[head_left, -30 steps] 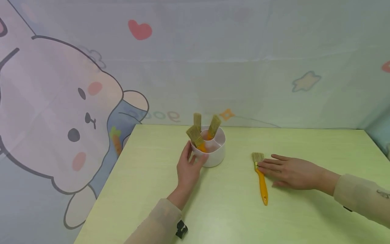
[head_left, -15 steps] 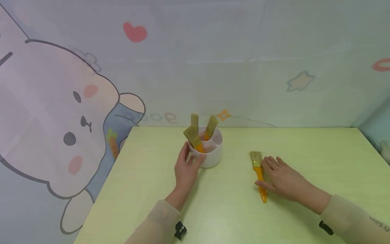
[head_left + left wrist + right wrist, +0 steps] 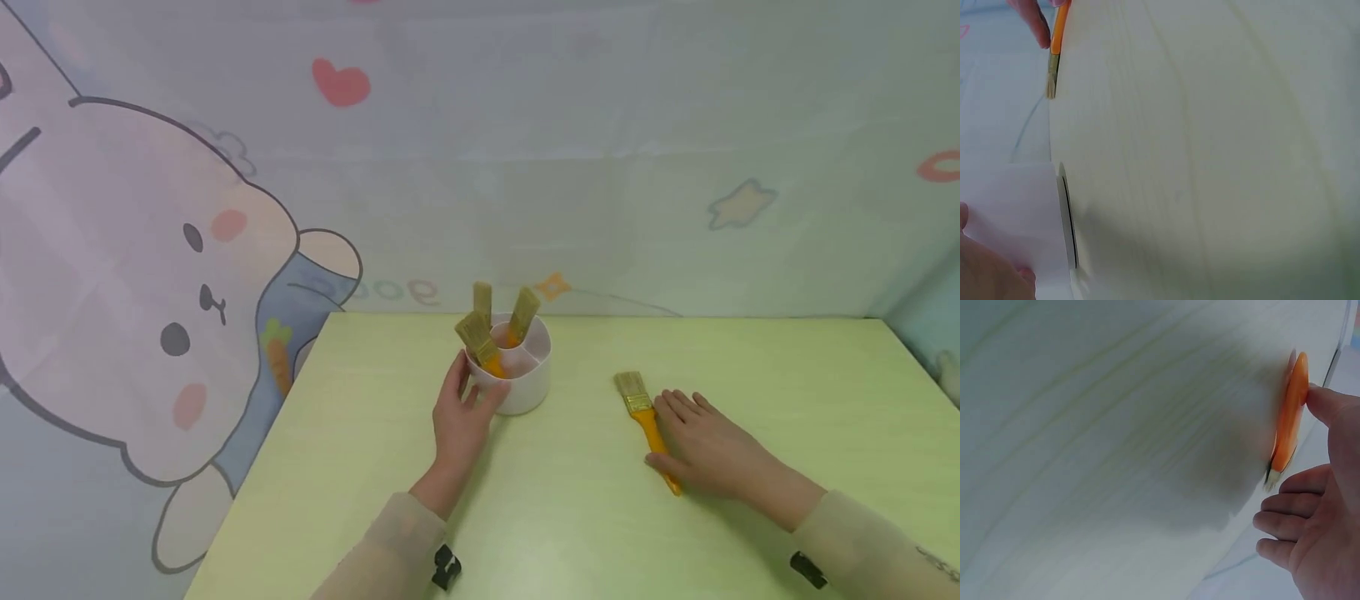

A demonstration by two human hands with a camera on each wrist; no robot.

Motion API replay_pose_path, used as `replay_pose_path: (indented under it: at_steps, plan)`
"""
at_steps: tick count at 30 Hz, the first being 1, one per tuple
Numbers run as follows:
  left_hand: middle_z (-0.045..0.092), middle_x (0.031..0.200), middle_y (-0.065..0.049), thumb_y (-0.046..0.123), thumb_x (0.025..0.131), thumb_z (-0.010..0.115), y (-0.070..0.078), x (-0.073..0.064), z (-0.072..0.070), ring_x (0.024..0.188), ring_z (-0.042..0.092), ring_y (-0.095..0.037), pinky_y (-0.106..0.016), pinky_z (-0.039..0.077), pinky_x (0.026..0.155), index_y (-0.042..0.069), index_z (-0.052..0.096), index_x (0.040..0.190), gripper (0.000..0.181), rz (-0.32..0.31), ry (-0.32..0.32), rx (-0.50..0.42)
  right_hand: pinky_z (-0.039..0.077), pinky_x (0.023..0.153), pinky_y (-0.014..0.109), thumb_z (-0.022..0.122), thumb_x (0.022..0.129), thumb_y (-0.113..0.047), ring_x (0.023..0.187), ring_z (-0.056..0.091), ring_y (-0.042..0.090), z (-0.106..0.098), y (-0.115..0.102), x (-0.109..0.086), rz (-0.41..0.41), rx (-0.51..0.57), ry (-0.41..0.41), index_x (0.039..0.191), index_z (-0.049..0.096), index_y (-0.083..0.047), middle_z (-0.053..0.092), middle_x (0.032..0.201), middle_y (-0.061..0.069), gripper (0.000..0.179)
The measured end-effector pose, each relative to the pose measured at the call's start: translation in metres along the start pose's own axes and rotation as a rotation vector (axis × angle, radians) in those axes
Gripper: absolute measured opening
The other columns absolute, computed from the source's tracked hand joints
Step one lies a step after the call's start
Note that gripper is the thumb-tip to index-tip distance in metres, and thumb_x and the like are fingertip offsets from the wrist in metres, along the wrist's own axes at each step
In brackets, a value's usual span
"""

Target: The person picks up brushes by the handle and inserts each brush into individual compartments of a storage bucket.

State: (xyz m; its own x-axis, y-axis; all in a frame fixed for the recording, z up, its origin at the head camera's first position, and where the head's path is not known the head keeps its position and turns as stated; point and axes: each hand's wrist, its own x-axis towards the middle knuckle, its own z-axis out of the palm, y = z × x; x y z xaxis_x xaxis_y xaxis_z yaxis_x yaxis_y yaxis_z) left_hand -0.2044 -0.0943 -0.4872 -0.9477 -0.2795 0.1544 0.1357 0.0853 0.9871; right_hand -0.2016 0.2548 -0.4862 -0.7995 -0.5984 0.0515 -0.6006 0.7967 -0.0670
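In the head view a white divided holder (image 3: 525,393) stands on the table with several paintbrushes (image 3: 480,340) inside, bristles up. My left hand (image 3: 459,421) grips its near left side, thumb in front and fingers around the left; the left wrist view shows the white holder wall (image 3: 1010,219) beside that hand. Another paintbrush (image 3: 651,427) with an orange handle lies on the table to the right, bristles pointing away. My right hand (image 3: 712,450) is beside it, the thumb over the handle and the fingers extended along its right. In the right wrist view the thumb touches the orange handle (image 3: 1291,412).
The pale yellow-green table (image 3: 555,517) ends at a back edge against a printed cloth backdrop (image 3: 562,167). The holder stands close to that back edge. A dark strap piece (image 3: 446,567) shows at the left sleeve.
My right hand has turned from lying across the bristle end to lying beside the handle with its thumb over it. The loose paintbrush's handle end has swung right. The left hand stays on the holder.
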Motion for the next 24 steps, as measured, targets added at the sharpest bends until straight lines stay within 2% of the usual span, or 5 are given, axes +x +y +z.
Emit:
replay_pose_path:
  at_steps: [11, 16, 24]
  plan:
    - [0.044, 0.167, -0.013, 0.016, 0.095, 0.084, 0.001, 0.001, 0.0, 0.154, 0.042, -0.033, -0.05, 0.044, 0.122, 0.005, 0.042, 0.163, 0.081, 0.002, -0.006, -0.002, 0.045, 0.117, 0.067, 0.074, 0.102, -0.032, 0.136, 0.058, 0.05, -0.002, 0.022, -0.003, -0.078, -0.005, 0.042, 0.142, 0.059, 0.013, 0.059, 0.146, 0.033, 0.063]
    - [0.044, 0.167, -0.011, 0.017, 0.095, 0.084, 0.002, 0.001, 0.0, 0.154, 0.043, -0.031, -0.047, 0.045, 0.122, 0.005, 0.042, 0.164, 0.082, -0.007, -0.014, 0.007, 0.05, 0.111, 0.066, 0.076, 0.101, -0.027, 0.131, 0.061, 0.05, -0.003, 0.03, -0.003, -0.076, 0.028, 0.043, 0.141, 0.061, 0.011, 0.061, 0.144, 0.032, 0.057]
    - [0.045, 0.166, -0.008, 0.016, 0.094, 0.084, 0.001, 0.001, 0.0, 0.154, 0.044, -0.028, -0.044, 0.046, 0.122, 0.008, 0.043, 0.164, 0.081, -0.009, -0.012, 0.012, 0.058, 0.102, 0.064, 0.081, 0.097, -0.023, 0.12, 0.067, 0.053, -0.001, 0.044, 0.001, -0.084, 0.024, 0.082, 0.137, 0.066, 0.007, 0.066, 0.138, 0.03, 0.052]
